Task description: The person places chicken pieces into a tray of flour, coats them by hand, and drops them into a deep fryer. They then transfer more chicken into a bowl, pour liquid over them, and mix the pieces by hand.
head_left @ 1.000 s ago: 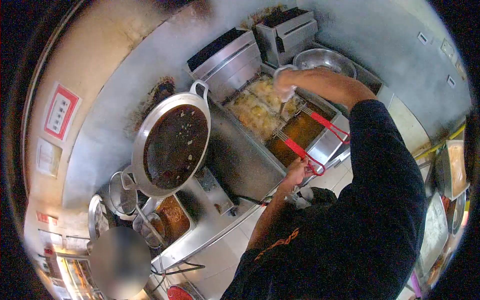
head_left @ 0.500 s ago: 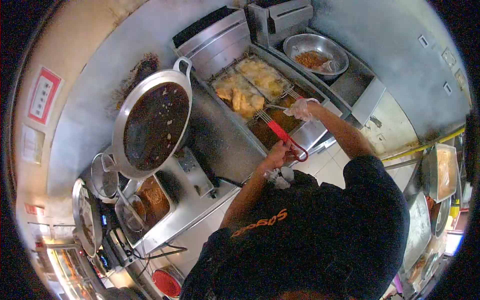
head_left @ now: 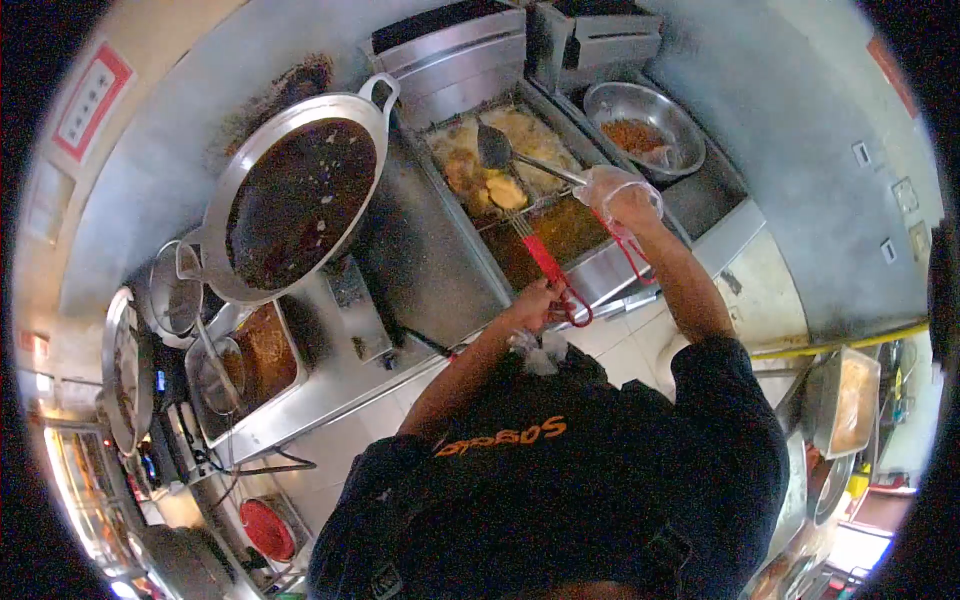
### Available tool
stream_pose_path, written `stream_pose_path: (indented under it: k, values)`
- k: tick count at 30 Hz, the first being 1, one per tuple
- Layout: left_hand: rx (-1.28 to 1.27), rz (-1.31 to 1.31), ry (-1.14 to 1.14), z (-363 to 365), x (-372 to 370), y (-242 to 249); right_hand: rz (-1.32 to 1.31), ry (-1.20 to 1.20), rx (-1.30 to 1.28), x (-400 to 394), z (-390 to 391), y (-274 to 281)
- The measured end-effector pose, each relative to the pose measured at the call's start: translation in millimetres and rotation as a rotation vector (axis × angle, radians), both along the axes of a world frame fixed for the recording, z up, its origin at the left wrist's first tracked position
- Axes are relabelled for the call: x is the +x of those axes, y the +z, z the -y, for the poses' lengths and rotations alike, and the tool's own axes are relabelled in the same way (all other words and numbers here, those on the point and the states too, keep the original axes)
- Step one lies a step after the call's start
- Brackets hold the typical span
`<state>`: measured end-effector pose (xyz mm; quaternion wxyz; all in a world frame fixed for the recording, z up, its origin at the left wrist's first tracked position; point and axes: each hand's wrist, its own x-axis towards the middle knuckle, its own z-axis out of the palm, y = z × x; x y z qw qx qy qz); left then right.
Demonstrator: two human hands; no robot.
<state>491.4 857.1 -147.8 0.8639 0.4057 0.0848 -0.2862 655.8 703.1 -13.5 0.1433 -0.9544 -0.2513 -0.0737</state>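
Note:
My left hand (head_left: pixel 538 303) is closed around the red handle (head_left: pixel 543 258) of a wire fry basket, whose rim rests in the fryer (head_left: pixel 560 222). A plastic glove covers my right hand (head_left: pixel 628 200), which grips a long-handled spatula (head_left: pixel 494 147) with a dark head. That head is over the left part of the bubbling oil. Just below it, a piece of golden fried food (head_left: pixel 505 190) sits near the inner end of the red handle; more food lies in the foam. A second red basket handle (head_left: pixel 632 258) hangs beneath my right hand, which hides its upper end.
Left of the fryer stands a large two-handled pan (head_left: pixel 215 225) of dark liquid. A metal bowl (head_left: pixel 690 130) with brown crumbs is at the right. Strainers (head_left: pixel 175 295) and a rectangular tray (head_left: pixel 290 340) lie at lower left. A red round item (head_left: pixel 267 530) is below the counter.
My right hand has lifted slightly, and the spatula now reaches left over the oil with its dark head visible. My left hand keeps the red handle. The whole view has shifted.

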Motion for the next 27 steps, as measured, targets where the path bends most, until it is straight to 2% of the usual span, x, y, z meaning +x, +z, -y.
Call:
stream_pose_path:
  k: [1,2,4,5,6,8,9,10,12,13,14,16,18,21,25,27]
  values:
    - [0.045,-0.137,-0.024,-1.9,-0.8,10.5,0.252,0.076,0.019,11.6,1.4,-8.3]
    - [0.047,-0.126,-0.014,-2.4,-1.2,10.7,0.263,0.085,0.022,29.7,6.0,-11.2]
    - [0.009,-0.041,-0.013,-2.1,-2.2,0.9,-0.024,-0.064,-0.202,17.7,-13.3,61.8]
    - [-0.050,-0.038,-0.029,-3.5,-2.9,-1.3,0.226,0.035,-0.166,43.8,-3.9,37.9]
    - [-0.054,-0.036,-0.033,-4.6,-4.4,-1.5,0.227,0.031,-0.170,45.4,-13.4,47.1]
    - [-0.171,-0.011,-0.033,-5.0,-2.9,0.1,0.048,-0.231,-0.354,45.4,-44.5,75.6]
    - [0.043,-0.058,-0.022,0.8,-1.6,4.1,0.036,-0.296,-0.332,67.0,-51.4,59.8]
    - [0.045,-0.047,-0.020,1.6,-0.4,5.5,0.047,-0.297,-0.329,87.4,-54.5,39.8]
    - [-0.075,-0.033,-0.034,-0.8,-3.4,4.2,0.188,0.050,-0.481,126.0,-54.5,-22.7]
    - [-0.224,-0.113,-0.048,-1.2,-0.4,-4.1,0.699,0.048,-0.404,144.7,-48.6,-84.3]
    - [-0.217,-0.109,-0.045,0.7,-0.7,-3.3,0.703,0.048,-0.396,137.6,-57.9,-68.3]
    - [0.061,-0.070,-0.013,6.1,-2.2,3.4,0.015,-0.134,-0.516,119.2,-82.3,-20.8]
    - [0.092,-0.110,0.038,8.7,-3.6,7.6,0.006,-0.125,-0.528,140.2,-84.4,-28.0]
    - [0.187,-0.073,0.004,7.2,-4.8,10.2,-0.016,-0.135,-0.575,169.5,-36.9,-49.9]
    - [0.165,-0.125,-0.025,4.6,0.8,8.5,-0.038,-0.173,-0.671,182.9,-28.1,-73.6]
    - [-0.071,-0.057,-0.033,0.3,-3.0,3.1,-0.053,-0.115,-0.698,177.1,-12.6,-68.2]
